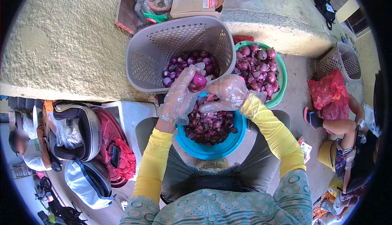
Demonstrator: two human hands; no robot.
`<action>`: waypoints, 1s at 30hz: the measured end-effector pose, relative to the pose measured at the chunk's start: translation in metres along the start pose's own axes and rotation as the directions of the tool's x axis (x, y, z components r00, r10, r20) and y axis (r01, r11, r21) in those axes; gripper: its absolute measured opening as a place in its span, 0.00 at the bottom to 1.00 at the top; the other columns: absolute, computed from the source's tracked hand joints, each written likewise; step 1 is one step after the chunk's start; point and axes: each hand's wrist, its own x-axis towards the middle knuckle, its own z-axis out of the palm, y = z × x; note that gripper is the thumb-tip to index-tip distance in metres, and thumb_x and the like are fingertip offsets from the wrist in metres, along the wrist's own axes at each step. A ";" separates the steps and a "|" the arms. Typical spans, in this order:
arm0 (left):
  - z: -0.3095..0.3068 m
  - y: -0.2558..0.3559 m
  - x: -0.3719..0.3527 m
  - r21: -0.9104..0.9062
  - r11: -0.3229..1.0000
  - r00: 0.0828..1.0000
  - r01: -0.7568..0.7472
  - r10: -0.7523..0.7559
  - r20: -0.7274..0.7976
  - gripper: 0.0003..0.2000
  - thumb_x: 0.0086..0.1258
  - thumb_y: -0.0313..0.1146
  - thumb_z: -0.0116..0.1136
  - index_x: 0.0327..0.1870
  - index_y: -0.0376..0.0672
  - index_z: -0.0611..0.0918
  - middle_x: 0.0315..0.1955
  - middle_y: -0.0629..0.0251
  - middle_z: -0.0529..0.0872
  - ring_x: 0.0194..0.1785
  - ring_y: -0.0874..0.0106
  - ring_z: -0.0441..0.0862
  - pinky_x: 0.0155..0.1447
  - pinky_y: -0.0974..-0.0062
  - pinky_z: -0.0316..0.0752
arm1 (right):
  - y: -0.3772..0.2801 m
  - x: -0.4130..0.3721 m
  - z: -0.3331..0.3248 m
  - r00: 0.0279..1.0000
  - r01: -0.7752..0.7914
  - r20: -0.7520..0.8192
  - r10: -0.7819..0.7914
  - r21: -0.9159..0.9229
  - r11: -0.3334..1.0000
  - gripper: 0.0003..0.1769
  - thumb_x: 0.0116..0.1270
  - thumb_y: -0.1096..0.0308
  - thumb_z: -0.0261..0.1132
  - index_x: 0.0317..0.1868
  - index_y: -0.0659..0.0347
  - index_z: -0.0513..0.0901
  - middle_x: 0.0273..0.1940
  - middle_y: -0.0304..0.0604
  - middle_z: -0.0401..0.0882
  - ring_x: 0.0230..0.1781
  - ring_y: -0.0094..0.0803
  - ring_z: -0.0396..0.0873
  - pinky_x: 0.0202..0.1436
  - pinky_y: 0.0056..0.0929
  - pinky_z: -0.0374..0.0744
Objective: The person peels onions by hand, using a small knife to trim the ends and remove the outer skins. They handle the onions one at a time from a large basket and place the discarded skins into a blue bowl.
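Both hands wear clear plastic gloves, with yellow sleeves on the forearms. My left hand (181,90) is closed around a shiny purple onion (197,82) at the front rim of the grey basket (141,53). Just right of it, my right hand (229,93) has its fingers bent over the blue basin, with a small blue item (203,94) by the fingertips; its grip is unclear. Peeled onions (175,67) lie inside the grey basket. Dark onions and skins (210,125) fill the blue basin (190,148). Unpeeled onions (255,67) are heaped in the green basket (282,76).
A cardboard box (196,4) sits on the ledge behind the grey basket. Helmets (87,131) and a red bag (122,159) are at the left. Red net sacks (328,92), another basket (351,63) and a seated person's leg (341,127) are at the right.
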 end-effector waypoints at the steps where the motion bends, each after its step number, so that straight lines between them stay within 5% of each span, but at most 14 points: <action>1: 0.003 0.002 -0.002 0.033 0.999 1.000 0.012 -0.012 0.002 0.15 0.85 0.43 0.56 0.61 0.43 0.81 0.55 0.65 0.81 0.61 0.70 0.80 0.69 0.58 0.80 | 0.000 0.000 -0.001 0.999 -0.040 -0.002 0.040 0.027 0.999 0.34 0.55 0.28 0.74 0.35 0.55 0.90 0.29 0.49 0.86 0.32 0.52 0.87 0.37 0.50 0.83; 5: 0.016 0.006 -0.007 0.014 1.000 1.000 0.013 -0.013 -0.004 0.14 0.85 0.42 0.57 0.60 0.43 0.81 0.53 0.67 0.82 0.59 0.71 0.81 0.67 0.61 0.80 | 0.002 0.001 -0.002 0.960 -0.233 -0.140 0.242 0.080 0.969 0.35 0.52 0.27 0.76 0.32 0.55 0.88 0.27 0.49 0.87 0.30 0.51 0.88 0.35 0.48 0.83; 15: 0.002 0.000 -0.001 0.026 1.000 0.998 0.010 -0.012 0.060 0.16 0.84 0.39 0.57 0.63 0.39 0.81 0.57 0.63 0.83 0.62 0.68 0.81 0.72 0.62 0.77 | 0.004 0.002 0.004 0.918 -0.291 -0.257 0.302 0.080 0.953 0.35 0.48 0.32 0.83 0.30 0.60 0.86 0.22 0.48 0.82 0.23 0.48 0.83 0.31 0.42 0.80; 18: 0.010 0.003 -0.005 0.019 1.000 0.998 0.005 -0.007 0.069 0.14 0.83 0.37 0.58 0.61 0.39 0.82 0.56 0.63 0.83 0.60 0.69 0.81 0.72 0.62 0.76 | 0.005 0.002 0.004 0.914 -0.324 -0.224 0.337 0.095 0.941 0.36 0.48 0.32 0.82 0.30 0.60 0.86 0.22 0.49 0.81 0.23 0.49 0.82 0.30 0.43 0.79; 21: 0.010 0.006 -0.007 -0.002 1.000 0.998 0.001 0.000 0.071 0.12 0.83 0.36 0.57 0.59 0.41 0.82 0.55 0.63 0.83 0.61 0.68 0.80 0.70 0.61 0.78 | 0.005 0.001 0.002 0.928 -0.271 -0.235 0.290 0.108 0.956 0.33 0.53 0.36 0.83 0.30 0.60 0.84 0.21 0.44 0.78 0.20 0.40 0.78 0.30 0.40 0.77; 23: 0.007 0.006 -0.004 -0.018 1.000 0.997 0.000 0.001 0.083 0.11 0.83 0.36 0.57 0.57 0.42 0.82 0.55 0.64 0.82 0.62 0.68 0.80 0.68 0.60 0.79 | 0.002 0.002 -0.002 0.883 -0.443 0.007 0.469 0.339 0.830 0.32 0.57 0.35 0.79 0.36 0.59 0.86 0.26 0.47 0.84 0.26 0.45 0.83 0.36 0.42 0.82; 26: 0.005 0.001 0.001 -0.102 0.983 0.975 -0.151 0.165 0.150 0.11 0.83 0.38 0.57 0.57 0.42 0.82 0.55 0.64 0.82 0.63 0.66 0.80 0.68 0.58 0.79 | -0.004 0.003 0.006 0.867 -0.457 0.045 0.495 0.466 0.758 0.31 0.60 0.37 0.79 0.38 0.60 0.85 0.26 0.46 0.82 0.26 0.41 0.80 0.37 0.40 0.81; 28: 0.017 0.004 -0.004 -0.096 0.975 0.980 -0.200 0.197 -0.038 0.12 0.84 0.40 0.56 0.57 0.43 0.81 0.55 0.64 0.83 0.63 0.67 0.81 0.68 0.59 0.80 | -0.005 0.006 0.008 0.857 -0.474 0.043 0.514 0.458 0.752 0.31 0.60 0.37 0.79 0.38 0.60 0.85 0.26 0.46 0.83 0.26 0.39 0.79 0.38 0.40 0.81; 30: 0.016 0.002 -0.005 -0.043 0.980 0.980 -0.195 0.194 -0.035 0.13 0.85 0.40 0.56 0.60 0.42 0.80 0.55 0.63 0.83 0.62 0.66 0.80 0.68 0.58 0.78 | -0.008 0.007 0.004 0.846 -0.501 -0.001 0.533 0.341 0.796 0.33 0.58 0.36 0.79 0.38 0.60 0.85 0.26 0.48 0.83 0.26 0.43 0.81 0.36 0.42 0.81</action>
